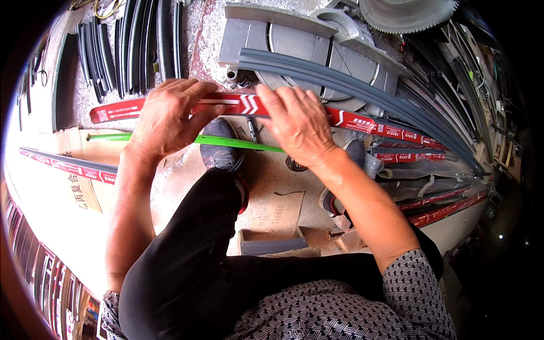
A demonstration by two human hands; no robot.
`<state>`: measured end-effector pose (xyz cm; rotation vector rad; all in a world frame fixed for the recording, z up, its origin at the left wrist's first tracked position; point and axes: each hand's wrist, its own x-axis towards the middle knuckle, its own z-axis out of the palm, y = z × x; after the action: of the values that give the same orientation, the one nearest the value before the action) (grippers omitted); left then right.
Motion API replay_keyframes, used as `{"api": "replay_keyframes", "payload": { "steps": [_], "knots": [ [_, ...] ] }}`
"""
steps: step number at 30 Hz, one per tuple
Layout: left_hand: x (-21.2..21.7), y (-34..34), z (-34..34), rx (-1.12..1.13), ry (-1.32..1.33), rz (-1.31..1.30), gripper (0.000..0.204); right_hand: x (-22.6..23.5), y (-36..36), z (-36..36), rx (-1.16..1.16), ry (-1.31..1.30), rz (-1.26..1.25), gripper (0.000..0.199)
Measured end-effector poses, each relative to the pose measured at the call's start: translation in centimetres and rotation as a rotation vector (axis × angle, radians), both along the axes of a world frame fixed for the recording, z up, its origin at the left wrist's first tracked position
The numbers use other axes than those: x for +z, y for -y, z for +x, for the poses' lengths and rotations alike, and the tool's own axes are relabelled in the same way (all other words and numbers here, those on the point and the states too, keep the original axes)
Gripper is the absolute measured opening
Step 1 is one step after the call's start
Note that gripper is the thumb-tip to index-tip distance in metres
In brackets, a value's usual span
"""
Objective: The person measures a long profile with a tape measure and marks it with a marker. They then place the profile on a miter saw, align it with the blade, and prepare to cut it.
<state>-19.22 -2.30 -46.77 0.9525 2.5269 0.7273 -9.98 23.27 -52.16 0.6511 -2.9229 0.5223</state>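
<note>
A long profile wrapped in red printed film runs across in front of me, its right part reaching toward the far right. My left hand is closed around it, thumb on the near side and fingers over the far edge. Further right, my right hand curls its fingers over the same profile; its thumb is hidden and the fingers are slightly blurred. A bright green strip passes below both hands, above my shoe. Just beyond the right hand lies a bare dark grey profile.
A saw machine's grey metal base and toothed round blade stand at the far side. Cut dark profiles lie far left. Red-filmed profiles are stacked at right, cardboard at left. A small grey channel piece lies between my legs.
</note>
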Motion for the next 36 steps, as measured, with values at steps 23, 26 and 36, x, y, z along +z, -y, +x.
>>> {"api": "replay_keyframes", "payload": {
  "steps": [23, 26, 36],
  "knots": [
    [-8.8, 1.6, 0.3, 0.568, 0.248, 0.277, 0.069, -1.3, -21.0, 0.3, -0.136, 0.228, 0.041, 0.063],
    [-9.0, 0.6, 0.6, 0.542, 0.315, 0.301, 0.065, -1.1, -22.0, 0.6, -0.142, 0.255, 0.034, 0.062],
    [-8.6, -1.2, 1.1, 0.503, 0.462, 0.290, 0.066, -0.3, -23.7, 1.5, -0.172, 0.347, 0.022, 0.059]
  ]
}}
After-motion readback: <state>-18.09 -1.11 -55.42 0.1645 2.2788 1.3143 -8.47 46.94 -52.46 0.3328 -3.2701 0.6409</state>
